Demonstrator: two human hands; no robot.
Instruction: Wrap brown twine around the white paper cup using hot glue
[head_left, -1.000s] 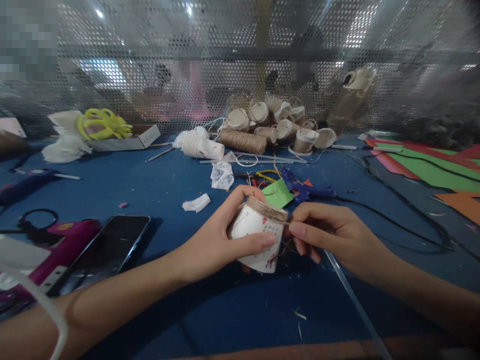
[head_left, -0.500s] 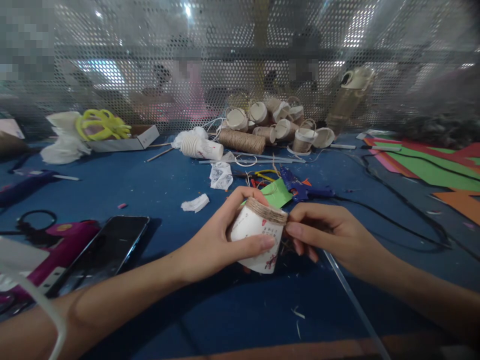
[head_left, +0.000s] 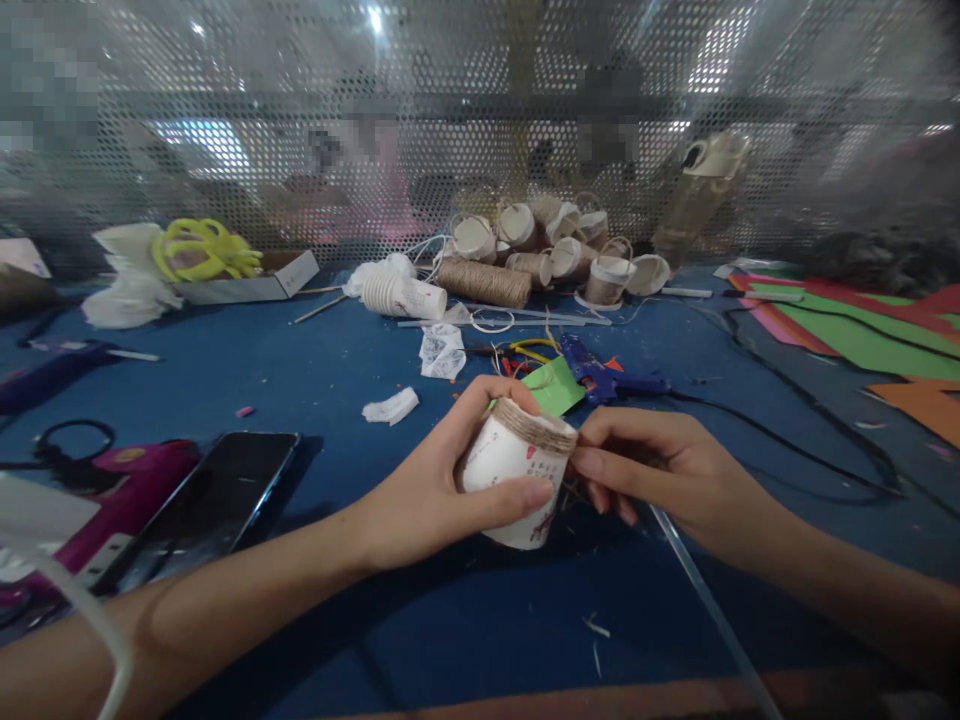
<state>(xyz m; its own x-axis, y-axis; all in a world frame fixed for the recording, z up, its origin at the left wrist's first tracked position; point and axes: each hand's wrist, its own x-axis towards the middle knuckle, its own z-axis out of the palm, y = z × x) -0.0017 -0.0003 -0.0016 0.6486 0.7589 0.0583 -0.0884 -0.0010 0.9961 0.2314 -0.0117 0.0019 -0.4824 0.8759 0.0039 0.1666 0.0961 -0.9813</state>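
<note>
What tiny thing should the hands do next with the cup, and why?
Maybe the left hand should turn the cup slightly, because twine wraps only its upper end, printed white surface shows below, and the right hand pinches at the twine's edge.

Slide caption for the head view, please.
Left hand holds a tilted, white printed paper cup banded with coarse brown twine; right hand at the twine's edge.

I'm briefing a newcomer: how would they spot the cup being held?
Over the blue table, mid-view, is the left hand. It holds a tilted, white printed cup. Unlike the stacked cups farther back, it has brown twine wrapped around its upper end.
</note>
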